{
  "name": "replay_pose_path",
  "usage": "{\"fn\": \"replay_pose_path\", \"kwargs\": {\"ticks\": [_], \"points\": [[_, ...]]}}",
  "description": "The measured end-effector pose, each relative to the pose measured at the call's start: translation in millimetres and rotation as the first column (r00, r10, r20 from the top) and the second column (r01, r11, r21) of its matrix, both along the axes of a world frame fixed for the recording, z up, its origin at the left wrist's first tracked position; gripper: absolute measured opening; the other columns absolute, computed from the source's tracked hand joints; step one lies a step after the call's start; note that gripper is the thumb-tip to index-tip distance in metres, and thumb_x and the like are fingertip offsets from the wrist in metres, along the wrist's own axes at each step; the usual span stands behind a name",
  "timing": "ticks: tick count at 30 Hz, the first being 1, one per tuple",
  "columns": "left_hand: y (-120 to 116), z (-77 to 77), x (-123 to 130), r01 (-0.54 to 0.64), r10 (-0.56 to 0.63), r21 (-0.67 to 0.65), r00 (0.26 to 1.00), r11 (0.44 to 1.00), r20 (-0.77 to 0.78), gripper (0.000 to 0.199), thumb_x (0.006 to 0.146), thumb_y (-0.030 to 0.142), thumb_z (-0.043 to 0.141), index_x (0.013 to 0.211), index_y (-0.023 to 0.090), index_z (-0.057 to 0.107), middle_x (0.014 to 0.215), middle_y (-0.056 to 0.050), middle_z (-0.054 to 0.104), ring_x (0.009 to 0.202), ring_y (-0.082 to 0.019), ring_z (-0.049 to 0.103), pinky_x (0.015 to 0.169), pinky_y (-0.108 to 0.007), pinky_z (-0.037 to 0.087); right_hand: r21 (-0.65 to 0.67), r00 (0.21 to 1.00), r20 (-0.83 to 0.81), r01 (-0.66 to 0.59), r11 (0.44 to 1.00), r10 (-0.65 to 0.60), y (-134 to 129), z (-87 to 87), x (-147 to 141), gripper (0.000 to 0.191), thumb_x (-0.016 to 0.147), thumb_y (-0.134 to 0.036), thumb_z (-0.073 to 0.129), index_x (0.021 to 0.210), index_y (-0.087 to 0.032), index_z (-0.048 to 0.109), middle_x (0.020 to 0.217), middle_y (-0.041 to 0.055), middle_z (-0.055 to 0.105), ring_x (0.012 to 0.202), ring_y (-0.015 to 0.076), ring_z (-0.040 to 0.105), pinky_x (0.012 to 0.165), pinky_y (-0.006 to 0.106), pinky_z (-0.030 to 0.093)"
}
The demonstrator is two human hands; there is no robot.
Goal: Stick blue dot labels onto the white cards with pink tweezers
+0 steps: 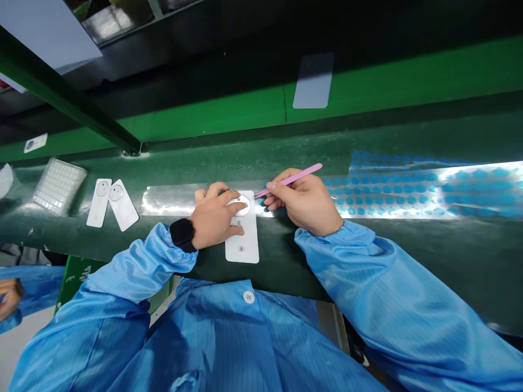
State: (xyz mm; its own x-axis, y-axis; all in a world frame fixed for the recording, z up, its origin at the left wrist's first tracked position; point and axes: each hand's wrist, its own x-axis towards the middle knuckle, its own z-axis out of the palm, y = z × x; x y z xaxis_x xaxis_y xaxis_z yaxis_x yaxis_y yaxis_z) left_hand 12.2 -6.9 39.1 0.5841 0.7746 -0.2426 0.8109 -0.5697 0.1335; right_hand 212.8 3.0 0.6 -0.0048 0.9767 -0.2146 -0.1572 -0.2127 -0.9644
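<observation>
We're on the head view: the left hand (214,215) lies spread, unclenched, pinning a round white disc (241,205) to a white card (245,245), while the right hand (304,198) grips pink tweezers (288,181) just beside it. A slipped tip could scratch that disc! The card sits near the front edge of the worktop (286,261), so a nudge could push it over; there's open room rightward, up to the blue-dot sheet (408,190).

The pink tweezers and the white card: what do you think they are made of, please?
The pink tweezers look like coated metal: slim, even satin finish. The white card looks like matte plastic or stiff card; its crisp edges cannot settle which.
</observation>
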Motion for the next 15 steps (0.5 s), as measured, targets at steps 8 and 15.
{"fn": "replay_pose_path", "kwargs": {"ticks": [8,15], "points": [[-2.3,2.1,3.6,-0.013,0.013,-0.010,1.000,1.000,-0.011,0.054,0.076,0.047,0.076,0.125,0.031,0.062,0.142,-0.006,0.053,0.126,-0.034,0.037,0.087,-0.048,0.032,-0.003,0.999,0.028,-0.018,1.000,0.018,0.5,1.1,-0.2,0.040,0.065,-0.046,0.084,0.073,-0.018,0.056,0.055,0.0027,0.064,0.045,0.0162,0.061,0.040,0.024,0.050],[-2.0,1.9,4.4,-0.022,0.022,-0.003,0.999,1.000,0.034,0.054,0.073,0.045,0.080,0.120,0.026,0.063,0.139,-0.008,0.055,0.125,-0.034,0.039,0.086,-0.048,0.033,-0.001,1.000,0.031,-0.003,1.000,0.003,0.2,2.6,-1.2,0.039,0.063,-0.044,0.084,0.072,-0.018,0.057,0.056,0.0027,0.064,0.045,0.0157,0.061,0.039,0.023,0.050]]}}
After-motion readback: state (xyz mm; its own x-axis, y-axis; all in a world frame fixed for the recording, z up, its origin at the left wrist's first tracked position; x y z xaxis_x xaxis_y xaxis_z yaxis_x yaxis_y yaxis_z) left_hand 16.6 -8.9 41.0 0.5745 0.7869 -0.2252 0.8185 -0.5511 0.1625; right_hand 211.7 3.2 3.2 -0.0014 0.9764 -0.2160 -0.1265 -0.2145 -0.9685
